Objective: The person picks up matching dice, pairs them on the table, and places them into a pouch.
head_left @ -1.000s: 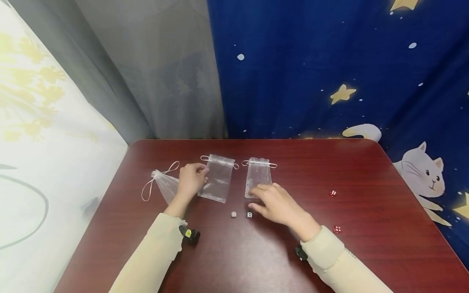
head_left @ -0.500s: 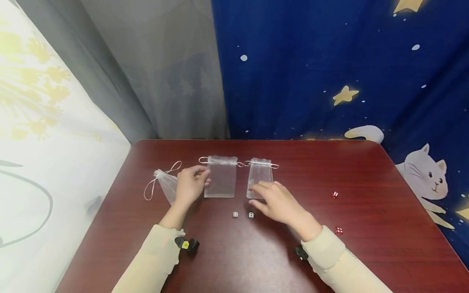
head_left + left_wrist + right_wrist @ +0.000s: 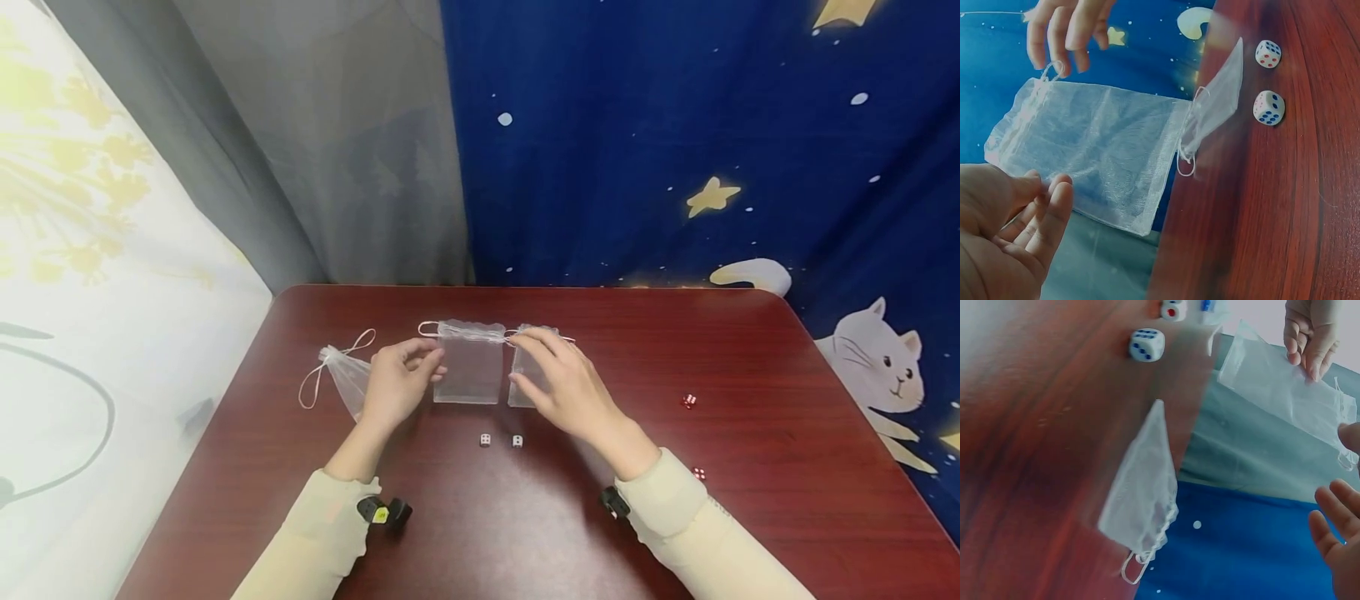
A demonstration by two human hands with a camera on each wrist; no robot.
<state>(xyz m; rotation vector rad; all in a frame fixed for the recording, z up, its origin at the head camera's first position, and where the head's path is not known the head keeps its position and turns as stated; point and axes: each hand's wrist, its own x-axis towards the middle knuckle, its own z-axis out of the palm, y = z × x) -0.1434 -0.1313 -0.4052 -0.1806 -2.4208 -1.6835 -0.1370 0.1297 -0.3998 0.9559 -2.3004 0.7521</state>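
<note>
My left hand (image 3: pixel 401 379) pinches the side edge of a sheer white drawstring bag (image 3: pixel 468 367), thumb against fingers. In both wrist views that bag (image 3: pixel 1104 150) is raised off the table and looks flat. Its far drawstring loop (image 3: pixel 1054 70) lies by my right hand's fingertips; whether they touch cannot be told. My right hand (image 3: pixel 566 383) has its fingers spread and loosely bent, over a second sheer bag (image 3: pixel 525 385), which it partly covers. That second bag (image 3: pixel 1141 494) lies on the table. Two white dice (image 3: pixel 485 440) sit in front of the bags.
A third sheer bag (image 3: pixel 345 379), cinched at its neck with loops spread, lies left, partly behind my left hand. Two red dice (image 3: pixel 689 402) lie at the right of the dark red table (image 3: pixel 480 533). Grey and blue curtains (image 3: pixel 570 167) hang behind the table.
The held bag has come upright and shifted right, towards the second bag. My right hand has risen from the second bag's lower end to near the drawstrings.
</note>
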